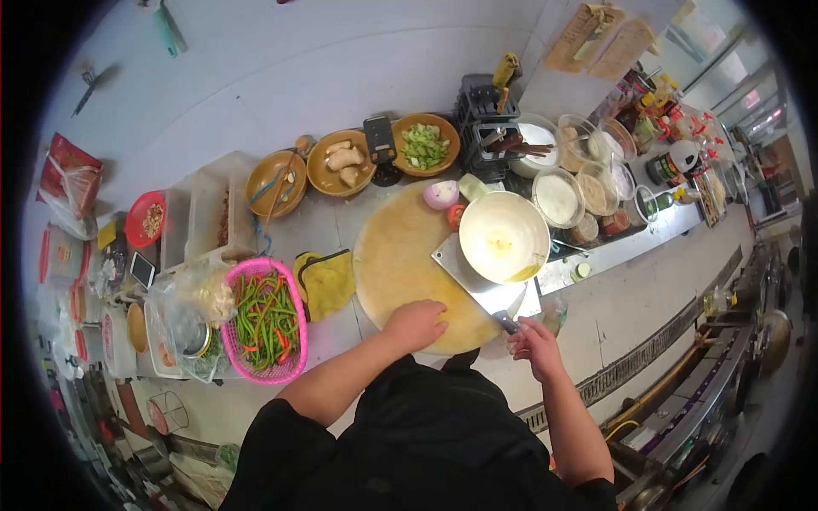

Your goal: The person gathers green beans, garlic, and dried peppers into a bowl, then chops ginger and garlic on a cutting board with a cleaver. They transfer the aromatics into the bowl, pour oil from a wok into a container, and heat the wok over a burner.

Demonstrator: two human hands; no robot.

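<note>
My left hand rests on the near side of a round wooden cutting board, its fingers loosely stretched out and nothing seen in them. My right hand has its fingers at the dark handle of a knife. The knife's blade points away from me, over a flat metal surface. Just beyond it stands a large cream bowl with a little yellowish residue inside. Behind the board's far edge are a halved purple onion, a tomato and a pale green vegetable piece.
On the left sit a pink basket of green and red chillies and a yellow cloth. Along the wall are brown bowls, a phone on a stand and a knife rack. Seasoning tubs stand right.
</note>
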